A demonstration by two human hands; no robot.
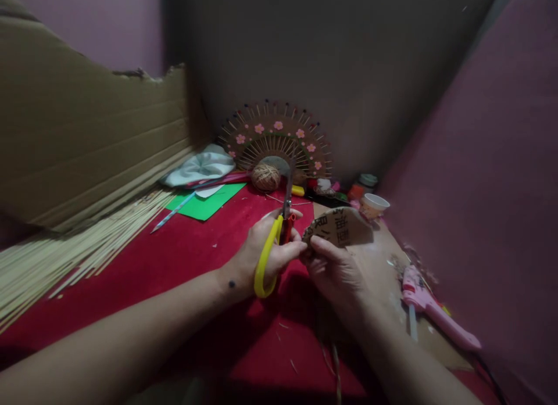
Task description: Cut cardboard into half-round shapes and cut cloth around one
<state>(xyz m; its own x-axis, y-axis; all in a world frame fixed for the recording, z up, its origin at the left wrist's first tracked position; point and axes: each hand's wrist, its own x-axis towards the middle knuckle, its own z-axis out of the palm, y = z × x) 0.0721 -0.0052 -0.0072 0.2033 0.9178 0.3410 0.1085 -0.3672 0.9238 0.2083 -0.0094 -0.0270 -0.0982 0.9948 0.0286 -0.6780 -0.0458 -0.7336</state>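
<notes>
My left hand (250,251) is closed around a pair of scissors (265,265) with a yellow handle loop. Their blades point up and away, and some red shows beside the handle. Its thumb and fingertips also meet the near edge of a cut cardboard piece (355,226) printed with dark characters. Gripping that piece from the right is my right hand (333,271), thumb on top. What lies between the two sets of fingertips is too dark to make out. A strand of twine (337,370) hangs below my right hand.
A fan-shaped stick piece with pink flowers (278,126) stands behind a twine ball (265,177). Thin sticks (96,251) and upright cardboard (96,120) are left, near green paper (204,203). At right are a paper cup (375,204) and a pink glue gun (436,315).
</notes>
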